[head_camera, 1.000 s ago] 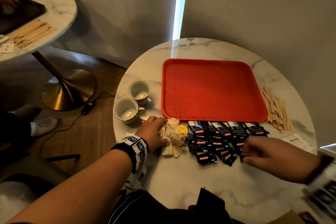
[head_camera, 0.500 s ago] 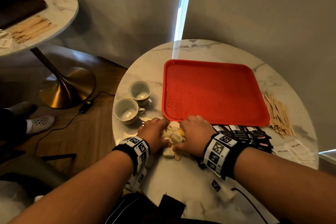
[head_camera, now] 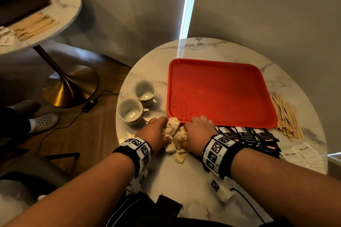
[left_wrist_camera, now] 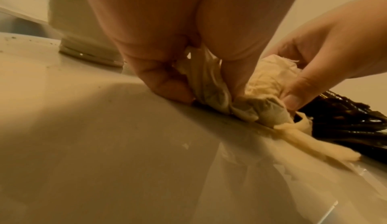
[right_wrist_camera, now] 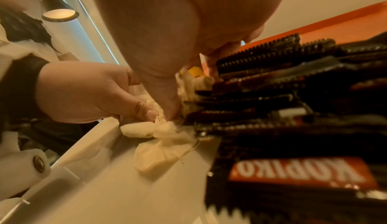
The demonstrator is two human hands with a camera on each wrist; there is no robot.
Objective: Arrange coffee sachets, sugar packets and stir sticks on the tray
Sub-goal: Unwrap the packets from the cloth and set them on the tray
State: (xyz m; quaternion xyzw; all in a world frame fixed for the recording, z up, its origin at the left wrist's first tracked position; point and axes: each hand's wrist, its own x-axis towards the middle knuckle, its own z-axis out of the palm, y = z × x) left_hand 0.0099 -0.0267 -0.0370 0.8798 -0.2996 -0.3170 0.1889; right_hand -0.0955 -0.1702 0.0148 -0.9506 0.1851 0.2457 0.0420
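The red tray [head_camera: 221,94] lies bare on the round marble table [head_camera: 184,175]. At its near left corner a heap of crumpled cream packets [head_camera: 173,127] lies on the table. My left hand [head_camera: 160,127] and right hand [head_camera: 193,129] grip this heap from either side, fingers curled into it. The left wrist view shows my left fingers [left_wrist_camera: 167,81] pinching the cream packets [left_wrist_camera: 209,85]. Black coffee sachets [head_camera: 258,138] lie in a pile just right of my right hand. Wooden stir sticks [head_camera: 286,116] lie right of the tray, white sugar packets [head_camera: 304,155] near the right edge.
Two white cups [head_camera: 144,91] [head_camera: 130,110] stand left of the tray, close to my left hand. A second round table [head_camera: 60,5] at the far left carries a dark tray and more sticks. A cable [head_camera: 88,105] runs over the floor.
My right hand has come left from the black coffee sachets to the cream heap and closed on it. My left hand has stayed on the heap.
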